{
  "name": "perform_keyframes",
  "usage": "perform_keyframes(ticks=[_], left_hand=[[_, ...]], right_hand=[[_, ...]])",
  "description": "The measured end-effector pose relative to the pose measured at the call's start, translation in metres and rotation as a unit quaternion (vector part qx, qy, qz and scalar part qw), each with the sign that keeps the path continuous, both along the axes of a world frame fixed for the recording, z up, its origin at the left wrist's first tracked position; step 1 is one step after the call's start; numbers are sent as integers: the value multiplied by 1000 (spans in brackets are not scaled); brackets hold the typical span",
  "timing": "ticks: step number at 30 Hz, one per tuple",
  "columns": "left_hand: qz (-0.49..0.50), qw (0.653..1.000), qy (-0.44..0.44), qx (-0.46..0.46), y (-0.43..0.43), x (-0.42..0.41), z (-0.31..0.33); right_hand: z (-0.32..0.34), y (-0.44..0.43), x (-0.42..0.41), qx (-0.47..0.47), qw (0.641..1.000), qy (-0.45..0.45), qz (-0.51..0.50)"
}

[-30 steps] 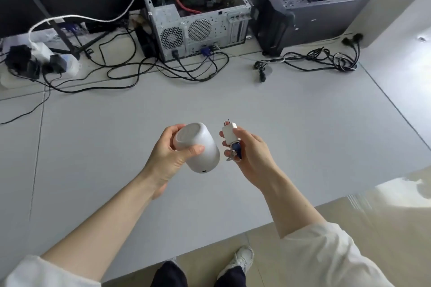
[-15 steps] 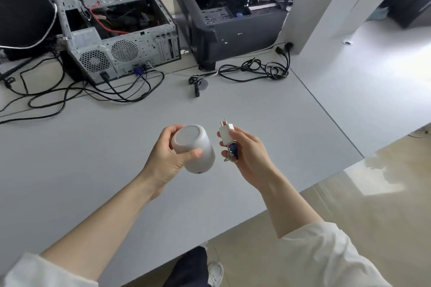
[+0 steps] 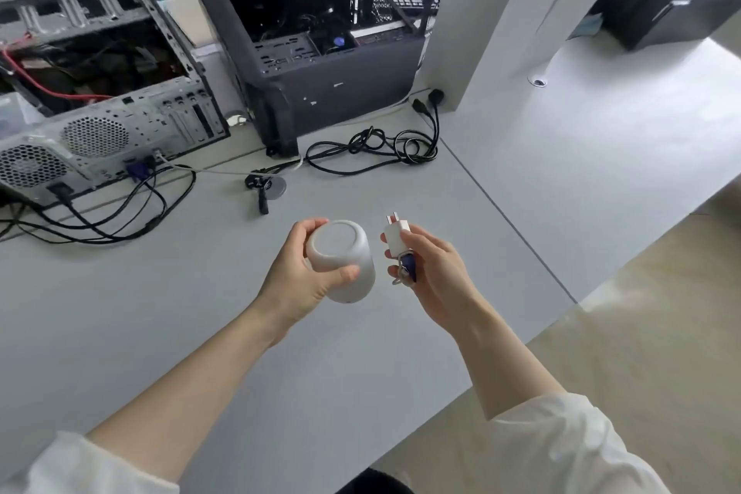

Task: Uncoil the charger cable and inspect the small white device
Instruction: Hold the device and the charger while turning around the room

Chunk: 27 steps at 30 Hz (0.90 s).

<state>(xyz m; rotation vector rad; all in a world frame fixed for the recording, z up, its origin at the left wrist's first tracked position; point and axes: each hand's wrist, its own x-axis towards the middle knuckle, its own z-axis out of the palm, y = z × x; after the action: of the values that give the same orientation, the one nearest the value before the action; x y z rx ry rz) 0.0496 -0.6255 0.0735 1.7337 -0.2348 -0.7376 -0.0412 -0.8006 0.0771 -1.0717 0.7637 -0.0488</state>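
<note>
Two open computer cases (image 3: 312,52) sit on the grey table (image 3: 120,313); fingers grip white device (image 3: 345,261) and charger (image 3: 397,239).

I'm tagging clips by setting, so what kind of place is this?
Probably a computer repair or IT workbench: an opened silver PC case and an opened black PC case sit on a grey table among loose black cables.

White device (image 3: 341,259), white charger (image 3: 396,239), grey table (image 3: 160,293).
</note>
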Motion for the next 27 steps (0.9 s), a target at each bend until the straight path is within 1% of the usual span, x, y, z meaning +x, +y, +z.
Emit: perform_keyframes(ticks=[7, 13, 19, 27], left_hand=[[-3, 1000, -5, 19, -49, 1, -3], [16, 999, -14, 33, -98, -20, 6], [29, 999, -23, 31, -177, -64, 20], [16, 999, -34, 25, -274, -118, 28]], right_hand=[[-12, -50, 3, 7, 1000, -7, 11], [-9, -105, -7, 10, 999, -27, 37], [-1, -181, -44, 10, 996, -57, 61], [7, -273, -100, 5, 997, -59, 49]])
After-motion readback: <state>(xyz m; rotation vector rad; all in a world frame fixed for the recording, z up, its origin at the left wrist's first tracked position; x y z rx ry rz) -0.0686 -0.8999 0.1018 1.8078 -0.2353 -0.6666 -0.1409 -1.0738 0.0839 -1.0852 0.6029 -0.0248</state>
